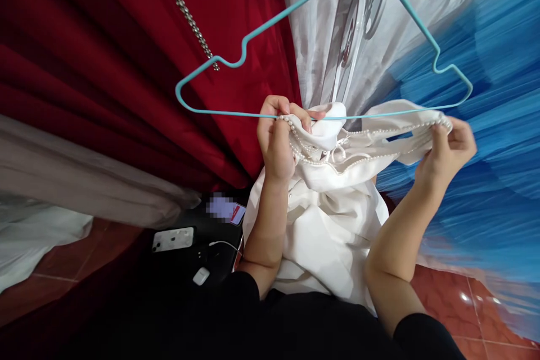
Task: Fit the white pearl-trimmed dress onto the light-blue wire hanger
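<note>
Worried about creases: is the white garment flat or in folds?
In folds: the white garment is rumpled below the left hand and right hand, which hold its beaded edge.

This looks like a dress shop or a gown fitting room, though a home sewing room cannot be ruled out. Formalwear fabric crowds in on all sides: deep red cloth [236, 5] in long folds with a rhinestone band [181, 4] against it, layered blue tulle [485, 135] at the right, and sheer white cloth [310, 28] behind. A pale blue clothes hanger [295, 6] and a white garment [333, 230] edged with pearl beading also suggest dress trade. Glossy reddish floor tiles [447, 298] show below. A smartphone [172, 239] and a white earbud case [201, 276] on a black surface [181, 261] add a personal note.
</note>
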`<state>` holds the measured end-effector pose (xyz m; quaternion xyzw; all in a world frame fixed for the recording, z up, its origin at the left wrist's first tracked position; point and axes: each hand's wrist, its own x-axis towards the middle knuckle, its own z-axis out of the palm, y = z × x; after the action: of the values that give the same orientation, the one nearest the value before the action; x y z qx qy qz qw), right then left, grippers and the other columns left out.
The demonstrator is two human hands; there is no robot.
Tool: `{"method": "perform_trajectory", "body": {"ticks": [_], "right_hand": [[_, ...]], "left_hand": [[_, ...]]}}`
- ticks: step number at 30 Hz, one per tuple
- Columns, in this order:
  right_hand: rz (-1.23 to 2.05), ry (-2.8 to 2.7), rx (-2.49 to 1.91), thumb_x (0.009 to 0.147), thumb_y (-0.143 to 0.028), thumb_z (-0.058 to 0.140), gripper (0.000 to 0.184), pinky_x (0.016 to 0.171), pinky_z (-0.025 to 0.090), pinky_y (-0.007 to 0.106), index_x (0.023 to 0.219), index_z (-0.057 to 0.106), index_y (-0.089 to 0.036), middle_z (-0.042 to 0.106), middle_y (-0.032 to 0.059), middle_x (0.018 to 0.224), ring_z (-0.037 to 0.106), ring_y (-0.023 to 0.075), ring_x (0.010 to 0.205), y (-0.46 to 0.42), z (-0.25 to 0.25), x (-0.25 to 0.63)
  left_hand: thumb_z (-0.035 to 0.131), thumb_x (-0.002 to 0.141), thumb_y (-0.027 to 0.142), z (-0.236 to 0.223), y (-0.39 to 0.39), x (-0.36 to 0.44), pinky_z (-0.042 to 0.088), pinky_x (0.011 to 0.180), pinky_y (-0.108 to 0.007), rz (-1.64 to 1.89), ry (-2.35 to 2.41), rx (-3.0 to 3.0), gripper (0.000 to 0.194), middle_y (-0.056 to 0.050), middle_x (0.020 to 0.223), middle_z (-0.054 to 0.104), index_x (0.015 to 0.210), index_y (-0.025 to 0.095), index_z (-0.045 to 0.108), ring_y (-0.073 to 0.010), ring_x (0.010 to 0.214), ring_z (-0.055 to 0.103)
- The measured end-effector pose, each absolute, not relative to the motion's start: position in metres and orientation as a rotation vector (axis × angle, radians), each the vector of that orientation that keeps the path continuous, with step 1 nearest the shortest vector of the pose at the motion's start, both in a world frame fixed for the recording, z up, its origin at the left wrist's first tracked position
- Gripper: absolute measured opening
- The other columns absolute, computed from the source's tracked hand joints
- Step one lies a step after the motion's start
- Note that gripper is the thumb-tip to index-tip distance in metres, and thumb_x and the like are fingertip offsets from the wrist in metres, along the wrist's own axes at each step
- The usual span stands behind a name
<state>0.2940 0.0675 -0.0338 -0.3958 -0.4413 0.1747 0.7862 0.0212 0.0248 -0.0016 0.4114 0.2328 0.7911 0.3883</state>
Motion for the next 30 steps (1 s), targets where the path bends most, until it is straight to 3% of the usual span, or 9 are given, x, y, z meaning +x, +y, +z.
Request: {"method": "perform_trajectory", "body": {"ticks": [2,5,8,10,14,20,23,26,30], "right_hand": [[0.454,-0.980,-0.861,0.068,-0.014,0.081,0.009,0.070,0.048,0.027,0.076,0.079,-0.017,0.071,0.0014,0.073,0.062,0.0104,0.067,0.050,-0.045,0.290],[0.600,-1.143,-0.795,0.062,-0.019,0.087,0.015,0.091,0.056,0.036,0.076,0.082,-0.020,0.076,0.0074,0.100,0.071,0.0182,0.093,0.033,-0.043,0.274],[0.848,-1.246,-0.642,0.065,-0.025,0.088,0.018,0.112,0.051,0.044,0.082,0.082,-0.024,0.070,0.0067,0.133,0.069,0.0239,0.119,0.034,-0.029,0.247],[0.983,-1.232,-0.509,0.067,-0.030,0.089,0.018,0.117,0.048,0.049,0.082,0.081,-0.026,0.068,0.0047,0.138,0.067,0.0263,0.125,0.040,-0.024,0.225],[1.076,-1.099,-0.268,0.068,-0.040,0.087,0.020,0.113,0.052,0.052,0.082,0.075,-0.032,0.072,-0.0028,0.109,0.070,0.0240,0.118,0.049,-0.030,0.183],[1.022,-1.051,-0.322,0.068,-0.051,0.084,0.030,0.109,0.054,0.051,0.074,0.065,-0.029,0.056,-0.0017,0.085,0.071,0.0219,0.102,0.053,-0.036,0.169],[0.977,-1.078,-0.357,0.066,-0.054,0.085,0.034,0.103,0.055,0.049,0.071,0.064,-0.027,0.050,-0.0016,0.080,0.071,0.0205,0.092,0.057,-0.031,0.176],[0.986,-1.097,-0.417,0.064,-0.059,0.084,0.039,0.097,0.057,0.048,0.069,0.063,-0.026,0.049,-0.0017,0.077,0.070,0.0203,0.088,0.060,-0.027,0.180],[1.016,-1.111,-0.426,0.067,-0.053,0.084,0.033,0.095,0.057,0.047,0.071,0.067,-0.026,0.052,-0.0016,0.077,0.070,0.0203,0.088,0.061,-0.022,0.184]], "left_hand": [[0.053,0.095,0.026,-0.003,0.025,0.024,0.059,0.089,-0.037,2.020,0.578,1.046,0.012,0.005,0.058,0.051,0.088,0.023,0.044,-0.0150,0.064,0.061],[0.051,0.093,0.022,-0.003,0.026,0.027,0.058,0.090,-0.036,2.020,0.547,1.056,0.009,0.005,0.059,0.052,0.088,0.023,0.043,-0.0149,0.064,0.061],[0.051,0.093,0.024,-0.003,0.025,0.029,0.057,0.094,-0.038,2.004,0.557,1.050,0.010,0.005,0.059,0.051,0.088,0.024,0.042,-0.0153,0.066,0.062],[0.053,0.093,0.027,-0.003,0.025,0.031,0.056,0.098,-0.040,1.980,0.543,1.035,0.012,0.005,0.062,0.051,0.089,0.024,0.042,-0.0156,0.069,0.063],[0.056,0.094,0.031,-0.006,0.022,0.033,0.053,0.105,-0.043,1.866,0.487,0.990,0.016,0.003,0.071,0.055,0.093,0.024,0.041,-0.0191,0.087,0.070],[0.071,0.084,0.033,-0.033,0.020,0.011,0.053,0.096,-0.033,1.849,0.670,1.005,0.025,-0.005,0.106,0.067,0.103,0.022,0.058,-0.0200,0.105,0.069],[0.072,0.076,0.016,-0.053,0.021,-0.020,0.049,0.081,-0.022,2.078,0.999,1.021,0.022,-0.002,0.094,0.067,0.098,0.016,0.069,-0.0123,0.087,0.064],[0.064,0.077,0.005,-0.058,0.022,-0.060,0.043,0.067,-0.021,2.139,1.299,1.042,0.016,0.003,0.073,0.059,0.088,0.015,0.069,-0.0085,0.068,0.055],[0.059,0.083,-0.009,-0.029,0.024,-0.103,0.044,0.068,-0.022,2.228,1.427,1.093,0.025,0.006,0.070,0.054,0.083,0.015,0.061,-0.0057,0.066,0.054]]}}
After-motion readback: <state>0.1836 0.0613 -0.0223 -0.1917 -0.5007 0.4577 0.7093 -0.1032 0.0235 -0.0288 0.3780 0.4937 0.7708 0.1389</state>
